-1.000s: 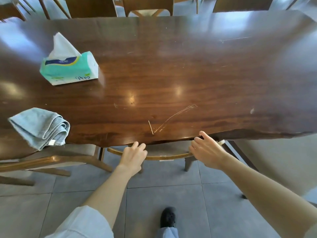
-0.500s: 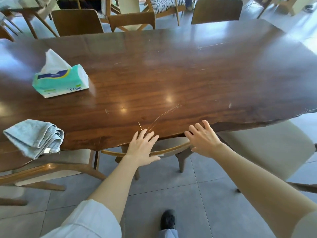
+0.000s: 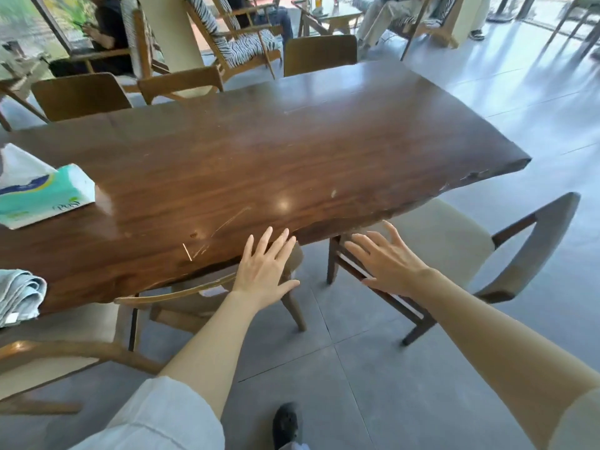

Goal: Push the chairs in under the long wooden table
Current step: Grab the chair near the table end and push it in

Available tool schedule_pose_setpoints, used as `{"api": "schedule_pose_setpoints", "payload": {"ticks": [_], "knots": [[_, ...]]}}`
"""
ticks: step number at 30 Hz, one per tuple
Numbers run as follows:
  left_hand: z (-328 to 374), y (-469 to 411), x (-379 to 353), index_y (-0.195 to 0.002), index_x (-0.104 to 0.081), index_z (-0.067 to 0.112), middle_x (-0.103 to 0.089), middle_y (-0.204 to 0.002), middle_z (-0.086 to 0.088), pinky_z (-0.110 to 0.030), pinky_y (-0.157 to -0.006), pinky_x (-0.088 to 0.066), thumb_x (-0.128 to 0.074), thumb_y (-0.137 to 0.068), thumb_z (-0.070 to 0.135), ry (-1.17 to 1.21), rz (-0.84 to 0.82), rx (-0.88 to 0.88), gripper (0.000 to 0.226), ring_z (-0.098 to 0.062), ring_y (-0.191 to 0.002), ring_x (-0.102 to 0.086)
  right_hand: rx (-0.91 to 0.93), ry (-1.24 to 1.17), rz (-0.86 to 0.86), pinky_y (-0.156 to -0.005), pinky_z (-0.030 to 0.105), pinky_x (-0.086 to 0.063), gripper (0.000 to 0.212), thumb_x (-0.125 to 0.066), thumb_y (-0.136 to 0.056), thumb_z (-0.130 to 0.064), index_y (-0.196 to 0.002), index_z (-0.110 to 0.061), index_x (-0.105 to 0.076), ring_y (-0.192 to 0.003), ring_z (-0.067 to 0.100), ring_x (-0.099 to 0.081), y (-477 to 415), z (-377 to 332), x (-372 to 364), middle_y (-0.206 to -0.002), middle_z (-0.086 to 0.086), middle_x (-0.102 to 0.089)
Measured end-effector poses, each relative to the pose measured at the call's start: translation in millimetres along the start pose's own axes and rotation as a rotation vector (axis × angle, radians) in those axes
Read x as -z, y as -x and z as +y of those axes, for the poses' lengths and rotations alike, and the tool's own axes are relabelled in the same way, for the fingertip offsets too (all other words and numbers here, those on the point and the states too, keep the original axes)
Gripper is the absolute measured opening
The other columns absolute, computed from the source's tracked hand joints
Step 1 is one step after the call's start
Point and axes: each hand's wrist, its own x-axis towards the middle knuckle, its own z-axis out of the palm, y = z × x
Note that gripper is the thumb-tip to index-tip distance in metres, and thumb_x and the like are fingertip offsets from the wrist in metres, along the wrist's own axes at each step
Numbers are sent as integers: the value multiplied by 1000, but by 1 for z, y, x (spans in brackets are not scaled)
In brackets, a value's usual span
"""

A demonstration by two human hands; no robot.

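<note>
The long dark wooden table fills the middle of the view. A light wooden chair sits tucked under its near edge, only the curved backrest and legs showing. My left hand hovers over that backrest's right end, fingers spread, holding nothing. My right hand is open above the side rail of a dark-framed chair with a cream seat and grey backrest. That chair stands at the table's right end, turned sideways and mostly out from under the top.
A tissue pack and a folded grey cloth lie on the table's left part. Another wooden chair is at the near left. Three chair backs line the far edge. Armchairs and seated people are beyond. Grey tiled floor lies to the right.
Both hands have let go of the light chair's backrest and opened. My view has swung right, bringing the cream-seated chair into sight, and my right hand has moved over it.
</note>
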Motion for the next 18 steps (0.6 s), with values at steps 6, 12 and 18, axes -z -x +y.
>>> {"api": "schedule_pose_setpoints", "payload": {"ticks": [6, 12, 18], "knots": [[117, -24, 19, -151, -8, 21, -11, -160, 1, -50, -116, -8, -44, -88, 62, 5, 40, -60, 84, -27, -145, -5, -103, -2, -83, -112, 63, -6, 74, -56, -91, -36, -150, -18, -17, -137, 30, -31, 110, 83, -28, -151, 9, -29], [219, -60, 33, -151, -12, 21, -19, -158, 3, -47, -116, -4, -33, -92, 61, 78, 59, -146, 74, -24, -145, -8, -215, 10, -128, -111, 62, -6, 72, -52, -88, -12, -150, -15, -16, -135, 30, -31, 191, 152, -49, -148, 8, -30], [287, -122, 43, -151, -13, 21, -23, -157, 2, -48, -117, -7, -29, -92, 63, 103, 48, -207, 73, -25, -145, -11, -230, 11, -172, -110, 64, -6, 75, -53, -87, -10, -150, -15, -14, -135, 33, -30, 213, 211, -81, -148, 10, -28]]}}
